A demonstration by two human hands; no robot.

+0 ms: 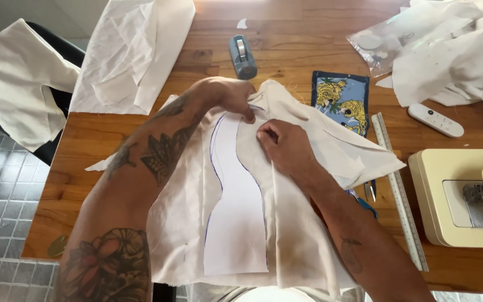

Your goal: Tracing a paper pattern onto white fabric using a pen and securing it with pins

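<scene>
- fabric (pixel 303 223) overhangs near table (pixel 286 33) edge; ruler (pixel 398 190), scissors (pixel 369 193) just right.
- left hand (pixel 231 96) pinches fabric at pattern (pixel 236 212) top.
- right hand (pixel 283 146) curled, fingertips pressing fabric.

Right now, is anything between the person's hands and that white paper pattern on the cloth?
Nothing visible. The left hand presses its fingertips on the top of the white paper pattern, and the right hand rests at its upper right edge on the cream fabric. The scissors and ruler lie off to the right.
</scene>
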